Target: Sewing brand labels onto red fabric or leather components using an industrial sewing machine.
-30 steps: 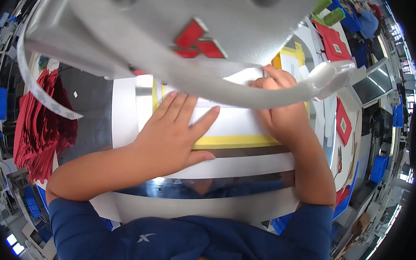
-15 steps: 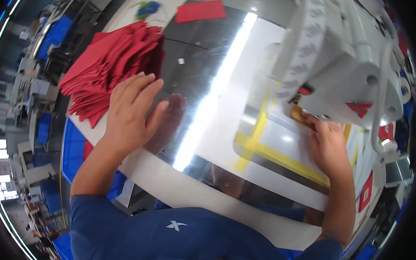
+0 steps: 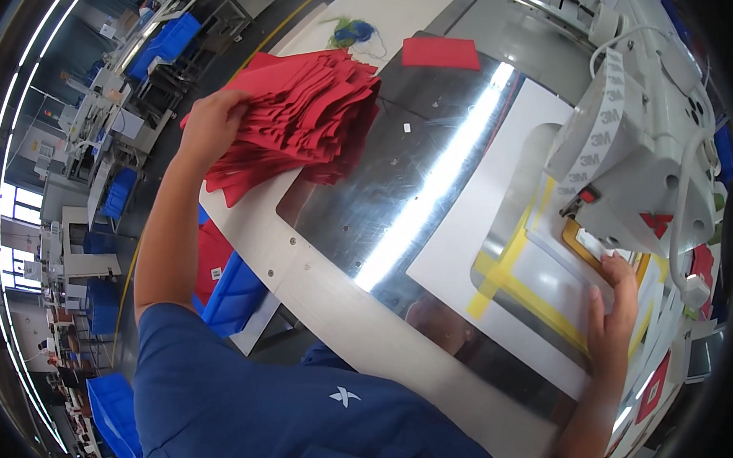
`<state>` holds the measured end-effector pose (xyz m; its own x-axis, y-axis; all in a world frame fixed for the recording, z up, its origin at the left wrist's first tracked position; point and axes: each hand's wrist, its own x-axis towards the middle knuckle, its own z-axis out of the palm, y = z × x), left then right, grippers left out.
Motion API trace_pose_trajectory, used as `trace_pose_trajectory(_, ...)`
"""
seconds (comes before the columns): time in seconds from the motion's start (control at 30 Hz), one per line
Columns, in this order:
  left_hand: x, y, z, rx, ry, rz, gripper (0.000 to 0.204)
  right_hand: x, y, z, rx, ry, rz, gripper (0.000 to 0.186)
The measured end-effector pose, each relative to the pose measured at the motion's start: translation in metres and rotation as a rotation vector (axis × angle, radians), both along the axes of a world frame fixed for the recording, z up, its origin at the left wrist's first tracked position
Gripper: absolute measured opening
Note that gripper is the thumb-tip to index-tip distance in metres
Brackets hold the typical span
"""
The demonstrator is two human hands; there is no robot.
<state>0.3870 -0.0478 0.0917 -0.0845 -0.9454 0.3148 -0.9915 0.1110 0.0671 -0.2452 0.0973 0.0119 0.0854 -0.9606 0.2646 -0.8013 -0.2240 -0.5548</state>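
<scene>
My left hand (image 3: 218,123) grips the left edge of a tall, uneven stack of red fabric pieces (image 3: 306,116), fingers curled over the cloth. My right hand (image 3: 611,311) rests with thumb and fingers apart on the plate beside the orange-yellow clamp frame (image 3: 579,246), fingertips at its near edge. This sits on a white template (image 3: 457,260) bordered with yellow tape (image 3: 507,267), under the grey sewing machine head (image 3: 619,152).
A steel plate (image 3: 386,188) spans the table middle. Beyond lie a red piece (image 3: 440,53) and tangled thread (image 3: 351,32). Blue bins (image 3: 237,292) hang below the left edge. Workstations (image 3: 159,48) line the left, across an aisle.
My view has swung left. My left hand has lifted off the template and moved onto the red stack, its fingers now curled. My right hand stays by the clamp frame, its fingers loosened.
</scene>
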Motion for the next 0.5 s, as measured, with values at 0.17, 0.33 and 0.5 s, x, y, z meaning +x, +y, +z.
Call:
trace_pose_trajectory(0.17,0.004,0.002,0.005,-0.055,0.079,0.040,0.021,0.004,0.001,0.004,-0.033,0.087,0.059,0.036)
trace_pose_trajectory(0.33,-0.017,-0.005,0.004,-0.331,0.359,0.022,0.029,0.010,0.003,0.016,-0.084,0.120,0.083,0.036)
trace_pose_trajectory(0.5,-0.115,-0.007,-0.005,-0.573,-0.074,-0.504,0.015,0.030,0.006,0.033,-0.179,0.229,0.250,0.034)
